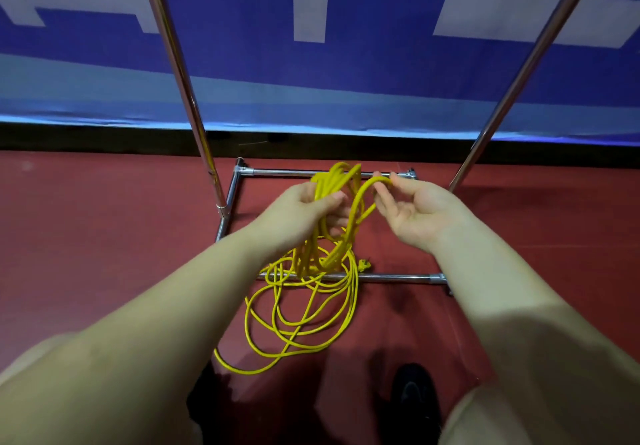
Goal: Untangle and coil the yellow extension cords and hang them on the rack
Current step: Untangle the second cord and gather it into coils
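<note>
A: Your left hand grips the coiled loops of the yellow cord; your right hand pinches one loop.

B: The rest lies on the floor across the rack bar; pulling may snag it there.

Red floor, blue-and-white banner

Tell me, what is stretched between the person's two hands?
In the head view, one loop of the yellow cord arches from the bundle gripped in the left hand to the right hand, which pinches it.
</note>
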The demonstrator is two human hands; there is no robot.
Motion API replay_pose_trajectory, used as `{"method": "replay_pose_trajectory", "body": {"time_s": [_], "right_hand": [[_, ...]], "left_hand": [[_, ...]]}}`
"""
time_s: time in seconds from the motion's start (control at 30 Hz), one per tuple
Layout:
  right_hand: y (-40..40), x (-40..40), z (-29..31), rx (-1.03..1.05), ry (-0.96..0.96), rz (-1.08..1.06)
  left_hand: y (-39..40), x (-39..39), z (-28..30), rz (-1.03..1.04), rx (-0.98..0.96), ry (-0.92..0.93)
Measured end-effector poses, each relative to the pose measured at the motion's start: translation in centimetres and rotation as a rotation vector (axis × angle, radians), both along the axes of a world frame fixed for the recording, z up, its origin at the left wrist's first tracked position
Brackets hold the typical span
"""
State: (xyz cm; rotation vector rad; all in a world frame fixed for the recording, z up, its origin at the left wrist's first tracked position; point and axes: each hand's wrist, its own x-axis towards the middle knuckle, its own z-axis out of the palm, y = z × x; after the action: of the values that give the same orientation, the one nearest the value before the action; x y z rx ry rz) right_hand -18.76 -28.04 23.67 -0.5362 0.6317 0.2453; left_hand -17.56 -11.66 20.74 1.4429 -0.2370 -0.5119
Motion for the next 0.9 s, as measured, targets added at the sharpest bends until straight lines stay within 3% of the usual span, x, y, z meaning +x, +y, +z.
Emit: {"method": "replay_pose_trajectory", "body": {"time_s": [0.17, 0.3, 0.37, 0.47, 0.57, 0.63, 0.7, 0.77, 0.9], "right_hand": [[0.0, 0.5, -0.1, 0.032, 0.0, -0.085], [0.2, 0.5, 0.6, -0.152, -0.076, -0.035], [0.4, 0.1, 0.7, -0.402, -0.116, 0.122], [0.8, -0.8, -0.1, -1.028, -0.168, 0.558], [1.6, -1.5, -1.8, -1.526, -0.276, 0.809], [2.4, -1.7, -2.7, -1.619, -0.408, 0.875], [2.8, -1.5, -3.2, -1.543, -0.475, 0.905], [2.7, -1.5, -3.2, -1.53, -0.465, 0.977], [2.0, -2.1, -3.6, -1.729, -0.365, 1.297]], "left_hand": [[-0.4, 0.0, -0.5, -0.155, 0.168, -0.148], [-0.4, 0.2, -0.8, -0.095, 0.299, -0.251], [-0.4, 0.3, -0.6, 0.011, 0.252, -0.204], [-0.2, 0.7, -0.3, 0.192, 0.07, -0.007], [0.0, 1.2, -0.1, 0.328, -0.124, 0.179], [0.4, 1.7, 0.0, 0.372, -0.221, 0.258], [0.8, 2.0, 0.3, 0.403, -0.249, 0.292], [1.1, 2.0, 0.5, 0.436, -0.241, 0.292], [2.0, 2.6, 0.6, 0.51, -0.28, 0.253]]}}
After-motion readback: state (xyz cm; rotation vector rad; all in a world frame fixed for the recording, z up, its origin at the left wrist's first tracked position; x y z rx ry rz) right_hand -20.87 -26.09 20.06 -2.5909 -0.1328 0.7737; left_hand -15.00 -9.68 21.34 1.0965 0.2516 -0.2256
